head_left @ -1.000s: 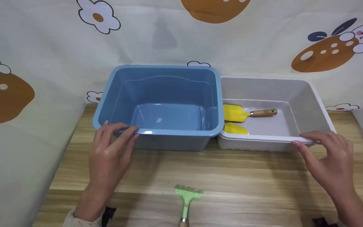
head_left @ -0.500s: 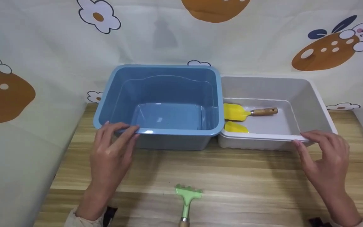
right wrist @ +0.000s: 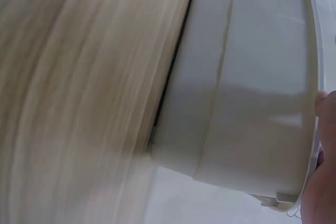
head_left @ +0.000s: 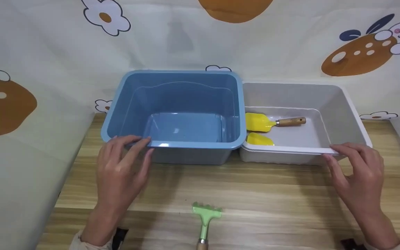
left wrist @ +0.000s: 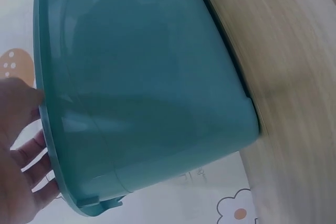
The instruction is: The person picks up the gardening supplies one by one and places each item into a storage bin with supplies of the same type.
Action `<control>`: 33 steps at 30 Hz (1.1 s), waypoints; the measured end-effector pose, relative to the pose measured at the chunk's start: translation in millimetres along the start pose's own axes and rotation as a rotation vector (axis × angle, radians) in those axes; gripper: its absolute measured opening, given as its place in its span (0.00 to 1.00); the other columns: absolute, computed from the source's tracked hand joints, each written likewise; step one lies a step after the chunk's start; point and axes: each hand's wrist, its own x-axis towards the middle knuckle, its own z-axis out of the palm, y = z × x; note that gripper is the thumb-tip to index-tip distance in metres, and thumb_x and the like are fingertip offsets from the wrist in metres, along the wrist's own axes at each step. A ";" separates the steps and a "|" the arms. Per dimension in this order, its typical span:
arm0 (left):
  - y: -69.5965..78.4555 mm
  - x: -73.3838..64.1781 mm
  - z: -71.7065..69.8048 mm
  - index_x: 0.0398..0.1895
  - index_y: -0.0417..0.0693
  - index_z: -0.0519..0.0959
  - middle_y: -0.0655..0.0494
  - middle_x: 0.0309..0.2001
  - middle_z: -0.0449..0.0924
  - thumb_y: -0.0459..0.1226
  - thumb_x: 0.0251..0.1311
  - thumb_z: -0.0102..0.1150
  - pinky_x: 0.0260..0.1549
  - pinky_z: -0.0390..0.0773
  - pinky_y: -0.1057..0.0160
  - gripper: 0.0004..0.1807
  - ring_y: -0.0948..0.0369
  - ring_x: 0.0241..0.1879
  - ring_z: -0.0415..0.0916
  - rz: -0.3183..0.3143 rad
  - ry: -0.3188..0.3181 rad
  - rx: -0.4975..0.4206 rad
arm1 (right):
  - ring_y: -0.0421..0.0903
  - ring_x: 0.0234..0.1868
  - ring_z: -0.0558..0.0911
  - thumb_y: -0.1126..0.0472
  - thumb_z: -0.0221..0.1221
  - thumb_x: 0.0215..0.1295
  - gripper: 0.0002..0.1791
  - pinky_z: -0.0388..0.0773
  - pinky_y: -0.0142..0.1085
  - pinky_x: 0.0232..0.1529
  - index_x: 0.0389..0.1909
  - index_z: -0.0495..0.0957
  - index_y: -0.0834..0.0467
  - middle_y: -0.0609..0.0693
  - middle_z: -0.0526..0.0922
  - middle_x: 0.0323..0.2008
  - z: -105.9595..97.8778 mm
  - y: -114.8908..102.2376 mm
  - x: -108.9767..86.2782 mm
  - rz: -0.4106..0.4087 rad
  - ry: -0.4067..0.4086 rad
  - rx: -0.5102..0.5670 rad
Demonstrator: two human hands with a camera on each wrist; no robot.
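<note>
A deep blue plastic tub (head_left: 198,144) stands at the back of the table, nothing visible inside it. My left hand (head_left: 118,170) holds its front rim near the left corner, fingertips over the edge and thumb on the outside. To its right is a shallower pale grey tub (head_left: 290,150), whose left edge the blue rim partly hides. My right hand (head_left: 363,173) pinches the grey front rim near the right corner. Inside the grey tub lies a yellow hand trowel (head_left: 259,122) with a wooden handle. A second yellow blade (head_left: 259,139) shows beside it, its other end hidden.
A small green hand rake (head_left: 206,212) lies on the wood-grain table (head_left: 269,201) near me, its handle cut off by the frame. Behind the tubs hangs a pale patterned cloth (head_left: 273,48), which also covers the left side.
My left thumb has moved slightly away from the index finger. The right hand has shifted slightly left along the grey rim. Both tubs and the tools stay in place.
</note>
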 end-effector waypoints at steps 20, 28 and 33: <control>50.2 -40.9 20.5 0.36 0.58 0.80 0.65 0.33 0.83 0.44 0.59 0.69 0.33 0.79 0.66 0.07 0.69 0.33 0.80 0.000 -0.297 -0.109 | 0.61 0.45 0.73 0.64 0.72 0.55 0.15 0.53 0.27 0.59 0.41 0.84 0.69 0.68 0.81 0.41 2.2 3.4 0.1 0.008 0.011 0.006; 65.8 -59.1 31.4 0.25 0.62 0.84 0.71 0.23 0.82 0.60 0.63 0.62 0.27 0.74 0.67 0.17 0.74 0.26 0.75 0.031 -0.644 -0.156 | 0.62 0.44 0.73 0.65 0.71 0.55 0.14 0.53 0.26 0.57 0.41 0.84 0.69 0.68 0.81 0.41 3.2 4.5 -1.5 0.007 0.004 -0.001; 71.0 -58.7 30.6 0.24 0.59 0.84 0.70 0.19 0.77 0.66 0.62 0.57 0.22 0.66 0.69 0.25 0.73 0.19 0.67 -0.017 -0.918 -0.202 | 0.61 0.44 0.73 0.64 0.71 0.56 0.15 0.53 0.26 0.57 0.41 0.84 0.68 0.68 0.81 0.41 2.6 6.0 -2.7 0.012 0.004 -0.002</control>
